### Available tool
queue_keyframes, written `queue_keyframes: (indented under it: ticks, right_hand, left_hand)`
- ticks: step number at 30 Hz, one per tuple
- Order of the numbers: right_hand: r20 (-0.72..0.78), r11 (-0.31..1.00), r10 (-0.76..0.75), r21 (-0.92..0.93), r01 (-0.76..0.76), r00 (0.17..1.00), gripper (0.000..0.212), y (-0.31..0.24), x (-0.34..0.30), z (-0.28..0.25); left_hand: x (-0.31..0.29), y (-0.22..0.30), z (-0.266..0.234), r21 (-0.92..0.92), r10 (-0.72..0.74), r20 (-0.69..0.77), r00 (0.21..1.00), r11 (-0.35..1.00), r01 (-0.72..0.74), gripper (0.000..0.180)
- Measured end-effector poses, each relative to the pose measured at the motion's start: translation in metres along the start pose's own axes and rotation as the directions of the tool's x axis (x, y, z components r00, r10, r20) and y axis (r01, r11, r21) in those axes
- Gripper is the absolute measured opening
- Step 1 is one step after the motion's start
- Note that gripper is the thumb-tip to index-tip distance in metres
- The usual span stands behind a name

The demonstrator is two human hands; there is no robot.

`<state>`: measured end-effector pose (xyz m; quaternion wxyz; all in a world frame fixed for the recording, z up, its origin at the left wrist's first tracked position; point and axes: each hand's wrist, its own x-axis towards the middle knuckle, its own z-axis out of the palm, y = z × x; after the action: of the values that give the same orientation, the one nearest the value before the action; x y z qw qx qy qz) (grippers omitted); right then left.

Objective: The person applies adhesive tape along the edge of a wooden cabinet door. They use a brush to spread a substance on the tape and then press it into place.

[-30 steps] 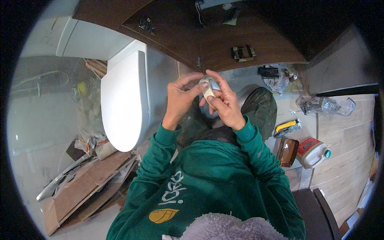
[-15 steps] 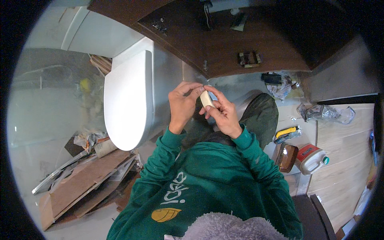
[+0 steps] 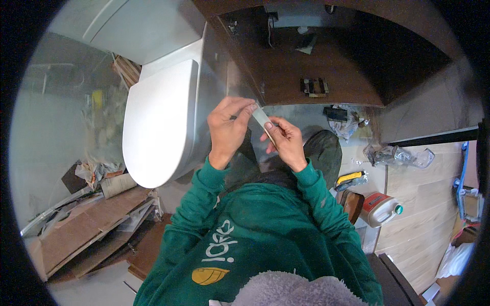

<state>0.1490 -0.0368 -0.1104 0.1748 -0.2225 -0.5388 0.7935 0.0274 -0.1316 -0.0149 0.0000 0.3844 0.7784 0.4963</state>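
A pale strip of masking tape (image 3: 261,116) stretches between my two hands in front of my lap. My left hand (image 3: 226,127) pinches its far end between thumb and fingertips. The other end lies under the thumb of my right hand (image 3: 287,145), where the cream-coloured roll is mostly hidden by the fingers. Both hands are above my knees, between a white toilet (image 3: 162,122) on the left and an open dark-brown cabinet (image 3: 275,84) ahead.
Broken boards (image 3: 92,224) and scraps are piled at the left. On the right are a yellow-handled tool (image 3: 350,179), a brown tray (image 3: 352,204), a jug with a green cap (image 3: 380,209), and crumpled clear plastic (image 3: 400,155). A dark object and plastic bag (image 3: 341,121) lie below the cabinet.
A length of tape now shows between my hands, which are slightly farther apart. The right hand has turned the roll. The view has shifted a little.
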Motion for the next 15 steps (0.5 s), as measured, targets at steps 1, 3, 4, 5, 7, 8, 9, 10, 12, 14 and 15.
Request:
queue_keyframes:
  ticks: [1,3,4,5,7,8,9,10,12,14,15]
  right_hand:
    - [-0.011,1.0,-0.009,0.022,0.009,1.0,0.033,-0.001,0.0,0.002]
    - [-0.056,0.997,-0.043,0.061,0.046,0.998,0.032,-0.004,0.001,0.006]
    - [-0.062,0.998,-0.049,0.043,0.051,0.997,0.031,-0.006,0.001,0.006]
    - [-0.061,0.998,-0.059,0.025,0.06,0.996,0.029,-0.008,0.002,0.006]
    - [-0.051,0.995,-0.095,-0.037,0.093,0.994,0.028,-0.013,0.005,0.005]
    - [-0.041,0.99,-0.121,-0.081,0.118,0.992,0.027,-0.016,0.006,0.004]
    - [-0.038,0.984,-0.134,-0.128,0.128,0.99,0.027,-0.018,0.007,0.004]
    - [-0.025,0.984,-0.146,-0.109,0.143,0.989,0.027,-0.021,0.008,0.004]
    - [-0.012,0.986,-0.146,-0.081,0.144,0.989,0.027,-0.027,0.008,0.006]
    - [-0.021,0.985,-0.165,-0.061,0.164,0.986,0.027,-0.033,0.009,0.01]
    - [-0.027,0.984,-0.174,-0.05,0.173,0.984,0.027,-0.035,0.01,0.012]
  left_hand:
    - [0.001,0.001,-0.002,-0.02,0.016,0.005,1.0,1.0,-0.016,0.013]
    - [0.003,0.003,-0.007,-0.064,0.039,0.016,0.999,0.997,-0.038,0.015]
    - [0.004,0.005,-0.008,-0.063,0.065,0.018,0.998,0.996,-0.064,0.016]
    - [0.005,0.006,-0.009,-0.069,0.101,0.015,0.995,0.993,-0.1,0.017]
    - [0.008,0.007,-0.011,-0.065,0.177,0.006,0.984,0.982,-0.176,0.019]
    - [0.011,0.007,-0.012,-0.053,0.216,-0.001,0.976,0.975,-0.216,0.02]
    - [0.013,0.007,-0.013,-0.041,0.254,-0.007,0.967,0.966,-0.254,0.02]
    - [0.016,0.007,-0.014,-0.056,0.237,-0.001,0.971,0.97,-0.237,0.021]
    - [0.02,0.008,-0.017,-0.086,0.195,0.014,0.981,0.977,-0.194,0.022]
    - [0.025,0.01,-0.019,-0.103,0.184,0.01,0.983,0.978,-0.182,0.023]
    - [0.027,0.012,-0.021,-0.117,0.174,0.012,0.985,0.978,-0.171,0.024]
